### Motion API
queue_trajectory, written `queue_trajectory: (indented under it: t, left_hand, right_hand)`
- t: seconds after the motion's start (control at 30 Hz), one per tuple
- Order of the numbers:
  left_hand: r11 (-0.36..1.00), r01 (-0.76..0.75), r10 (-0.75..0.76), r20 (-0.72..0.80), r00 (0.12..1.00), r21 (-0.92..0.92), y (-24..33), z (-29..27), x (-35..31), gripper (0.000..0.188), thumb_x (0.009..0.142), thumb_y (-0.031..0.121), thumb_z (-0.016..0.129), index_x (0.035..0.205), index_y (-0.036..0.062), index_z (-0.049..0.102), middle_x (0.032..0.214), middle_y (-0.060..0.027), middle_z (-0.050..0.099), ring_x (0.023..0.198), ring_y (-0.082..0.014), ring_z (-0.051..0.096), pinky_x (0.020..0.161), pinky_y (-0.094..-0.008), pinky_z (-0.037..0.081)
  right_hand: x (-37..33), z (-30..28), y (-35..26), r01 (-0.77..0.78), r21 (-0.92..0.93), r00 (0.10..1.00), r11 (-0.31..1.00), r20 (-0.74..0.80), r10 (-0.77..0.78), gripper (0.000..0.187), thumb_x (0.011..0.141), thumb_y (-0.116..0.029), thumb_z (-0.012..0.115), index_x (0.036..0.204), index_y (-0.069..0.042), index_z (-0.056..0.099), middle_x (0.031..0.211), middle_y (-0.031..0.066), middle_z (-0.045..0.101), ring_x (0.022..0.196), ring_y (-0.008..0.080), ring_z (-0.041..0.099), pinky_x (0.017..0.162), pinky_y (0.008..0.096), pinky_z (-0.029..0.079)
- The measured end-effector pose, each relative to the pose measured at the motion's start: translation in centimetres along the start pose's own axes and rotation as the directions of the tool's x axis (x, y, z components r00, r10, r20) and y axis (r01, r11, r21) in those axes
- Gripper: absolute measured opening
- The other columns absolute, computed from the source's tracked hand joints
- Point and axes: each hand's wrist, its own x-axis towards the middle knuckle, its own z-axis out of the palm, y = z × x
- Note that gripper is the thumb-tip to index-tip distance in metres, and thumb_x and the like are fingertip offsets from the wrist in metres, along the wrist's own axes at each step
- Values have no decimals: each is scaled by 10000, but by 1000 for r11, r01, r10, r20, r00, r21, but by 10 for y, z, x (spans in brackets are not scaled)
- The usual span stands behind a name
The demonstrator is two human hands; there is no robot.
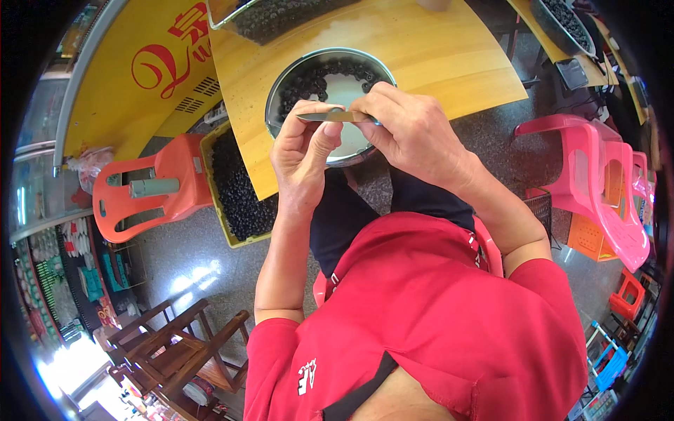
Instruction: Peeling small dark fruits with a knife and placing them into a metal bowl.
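Both of my hands are raised over a round basin (390, 70) on the edge of the wooden table. My right hand (414, 130) grips a knife (319, 117) by its right end, the blade lying crosswise and pointing left. My left hand (302, 151) is closed, thumb and forefinger pinched at the blade. A small dark round piece seems to sit there, mostly hidden by fingers and blade. Inside the basin, many dark round pieces (309, 88) lie along the far and left sides, around a pale bottom.
The wooden table (435, 49) carries a clear tub (232, 15) of dark pieces. A yellow crate (239, 242) full of dark round things stands at its left, beside an orange chair (189, 175) holding a pale green cylinder (154, 187). Pink chairs (562, 133) stand right; wooden chairs (186, 351) lower left.
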Motion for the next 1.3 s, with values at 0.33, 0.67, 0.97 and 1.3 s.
queue_trajectory:
  t: [0.33, 0.67, 0.97, 1.3]
  left_hand:
    - [987, 30, -32, -11, 999, -161, 1, -1, -5, 190, 906, 121, 657, 1036, -8, 608, 933, -15, 540, 803, -65, 500, 715, -194, 419]
    - [1000, 12, -12, 22, 1000, 2, 3, -2, -8, 163, 894, 32, 642, 1042, -31, 613, 971, -49, 553, 811, -94, 545, 716, -209, 452]
    - [990, -58, 48, 81, 995, 126, 2, 4, -2, 166, 887, 11, 641, 1044, -22, 600, 964, -61, 577, 829, -102, 554, 715, -228, 456]
    - [884, 418, -415, 58, 908, -212, -12, -28, 51, 148, 887, 59, 506, 983, 16, 611, 887, -67, 627, 693, -111, 533, 586, -230, 404]
  right_hand:
    - [-5, 10, 16, -62, -98, 996, 993, 58, 68, 114, 830, -71, 638, 931, -32, 602, 773, 125, 580, 694, 318, 601, 591, 390, 478]
    - [8, -9, -3, -498, 499, 867, 709, 321, 382, 329, 940, -333, 609, 927, -6, 644, 701, 41, 581, 679, 103, 553, 593, 273, 451]
    - [2, -6, 3, -527, 587, 847, 615, 302, 437, 338, 947, -320, 600, 987, 12, 647, 752, 10, 589, 712, 69, 540, 617, 238, 442]
    - [-15, -38, 38, -616, 578, 746, 534, 212, 631, 260, 946, -261, 615, 954, -2, 634, 717, -19, 553, 569, 9, 426, 487, 165, 307]
